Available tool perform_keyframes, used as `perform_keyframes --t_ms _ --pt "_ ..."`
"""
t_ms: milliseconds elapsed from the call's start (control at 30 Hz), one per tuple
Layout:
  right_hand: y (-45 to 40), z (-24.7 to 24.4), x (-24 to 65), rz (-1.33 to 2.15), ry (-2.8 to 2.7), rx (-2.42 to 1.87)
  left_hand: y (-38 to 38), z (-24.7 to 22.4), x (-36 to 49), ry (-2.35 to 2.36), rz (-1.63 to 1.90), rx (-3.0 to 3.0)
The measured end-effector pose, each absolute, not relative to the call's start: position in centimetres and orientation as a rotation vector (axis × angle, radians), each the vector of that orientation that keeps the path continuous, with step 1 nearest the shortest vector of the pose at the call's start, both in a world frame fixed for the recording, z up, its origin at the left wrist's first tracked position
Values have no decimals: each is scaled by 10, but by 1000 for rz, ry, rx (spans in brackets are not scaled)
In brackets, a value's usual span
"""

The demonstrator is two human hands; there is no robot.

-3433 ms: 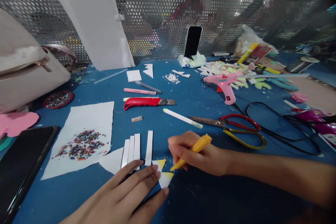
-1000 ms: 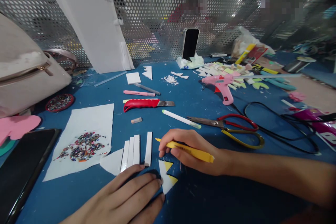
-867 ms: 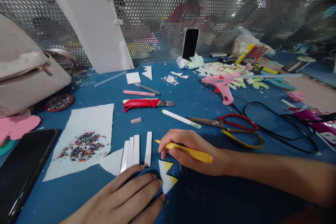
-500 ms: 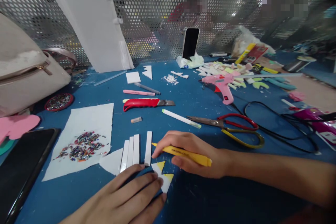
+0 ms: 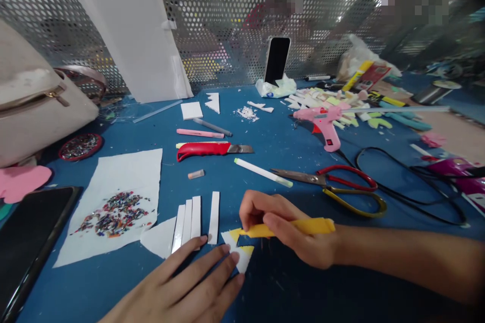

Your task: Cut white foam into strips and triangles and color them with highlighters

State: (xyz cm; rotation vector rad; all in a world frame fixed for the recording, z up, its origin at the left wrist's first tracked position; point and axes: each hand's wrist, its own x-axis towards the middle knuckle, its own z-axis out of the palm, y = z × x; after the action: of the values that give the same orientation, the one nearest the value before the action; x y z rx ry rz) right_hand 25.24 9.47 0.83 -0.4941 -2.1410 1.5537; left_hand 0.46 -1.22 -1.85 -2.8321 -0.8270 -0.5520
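Observation:
My right hand (image 5: 291, 232) is closed round a yellow marker (image 5: 303, 227). The marker's tip touches the yellow-coloured corner of a small white foam-like piece (image 5: 242, 257) with pointed, zigzag edges. Flat on the table, fingers spread, my left hand (image 5: 197, 282) presses its fingertips on that piece, hiding part of it. Its index finger reaches the lower ends of several white strips (image 5: 187, 223). Apart from these, one more white strip (image 5: 214, 218) lies just above the left fingertips. A white curved piece (image 5: 159, 238) sits left of the strips.
Scissors (image 5: 322, 179), a red cutter knife (image 5: 204, 149), a pale marker (image 5: 263, 172) and a pink glue gun (image 5: 322, 121) lie beyond my hands. Left are a sheet with loose beads (image 5: 121, 214), a dark phone (image 5: 34, 232) and a bag (image 5: 41, 91). A perforated metal panel (image 5: 227, 20) stands behind.
My right hand has turned the marker and lowered it towards me. Its tip went from beside the single strip to the yellow corner of the zigzag piece. My left hand stays on the piece.

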Motion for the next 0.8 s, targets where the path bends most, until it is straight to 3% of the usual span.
perform_keyframes --t_ms 233,633,800 --pt "98 3 248 1612 -2055 -723 -12 -19 4 -866 -596 -2807" --pt "98 0 246 1792 -2010 -726 -12 -16 6 -883 -578 -2847" --pt "99 0 245 1702 -2018 -762 -14 -15 4 -885 -555 -2847"
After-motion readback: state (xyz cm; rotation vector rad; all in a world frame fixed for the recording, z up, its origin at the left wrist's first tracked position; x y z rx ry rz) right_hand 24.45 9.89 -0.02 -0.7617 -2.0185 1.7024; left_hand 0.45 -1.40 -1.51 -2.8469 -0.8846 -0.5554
